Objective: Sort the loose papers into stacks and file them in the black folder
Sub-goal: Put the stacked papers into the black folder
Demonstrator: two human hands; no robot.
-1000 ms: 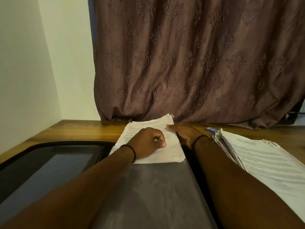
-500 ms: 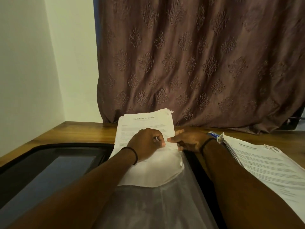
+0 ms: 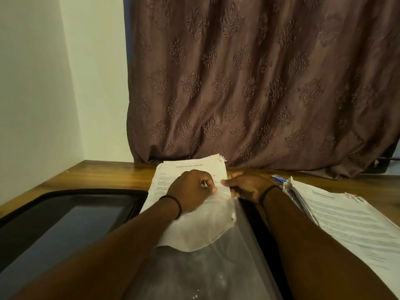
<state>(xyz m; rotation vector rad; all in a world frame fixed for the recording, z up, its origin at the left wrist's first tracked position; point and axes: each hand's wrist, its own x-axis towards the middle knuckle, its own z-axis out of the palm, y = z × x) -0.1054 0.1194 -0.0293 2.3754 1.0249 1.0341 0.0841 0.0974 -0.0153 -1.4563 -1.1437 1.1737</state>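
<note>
Two hands are counted: the left hand, the right hand. Two black bands are tallied: the left wristband, the right wristband. Two piles are logged on the one bench: the middle paper stack, the right paper stack. One black folder, one clear plastic sleeve, one small blue object and one patterned curtain are noted.
</note>
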